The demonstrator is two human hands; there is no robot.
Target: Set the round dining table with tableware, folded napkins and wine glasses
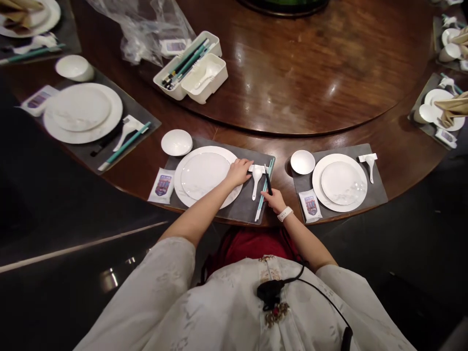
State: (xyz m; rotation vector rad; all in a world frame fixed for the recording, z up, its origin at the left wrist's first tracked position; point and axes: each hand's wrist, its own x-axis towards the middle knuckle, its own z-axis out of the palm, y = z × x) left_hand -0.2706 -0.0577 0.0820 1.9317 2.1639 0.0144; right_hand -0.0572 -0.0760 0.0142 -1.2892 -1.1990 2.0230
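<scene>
Right hand: the right hand [274, 199] is pinching its fingers shut on the lower end of a thin dark stick [268, 181], which is angling up over the mat; a white wristband [284, 213] is sitting on the wrist.
Left hand: the left hand [239, 171] is lying open and flat, clasping nothing, on the right rim of the large white round plate [183, 187], with its fingertips reaching the small white spoon rest [260, 168].
Between the hands: a white ceramic spoon [255, 187] is lying handle-up against that rest, and a pair of long teal chopsticks [262, 201] is lying just right of it, partly crossed by the dark stick.
Setting: all of this is sitting on a grey rectangular placemat [244, 209]; a smaller white plate [204, 173] is stacked on the large one, a small white bowl [176, 142] is standing at the mat's far left corner, and a white printed packet [163, 185] is lying beside its left edge.
Neighbours: a second grey placemat [378, 192] to the right is carrying plates, bowl and spoon.
Farther out: a white two-part plastic caddy [192, 68] is holding chopsticks and spoons on the round wooden turntable [310, 73], beside crumpled clear plastic [142, 24].
Hard to make out: the dark stick's grip point is being covered by the fingers; the print on the packet is too small to read; the brown wooden table [405, 146] is being cut off at both sides.
</scene>
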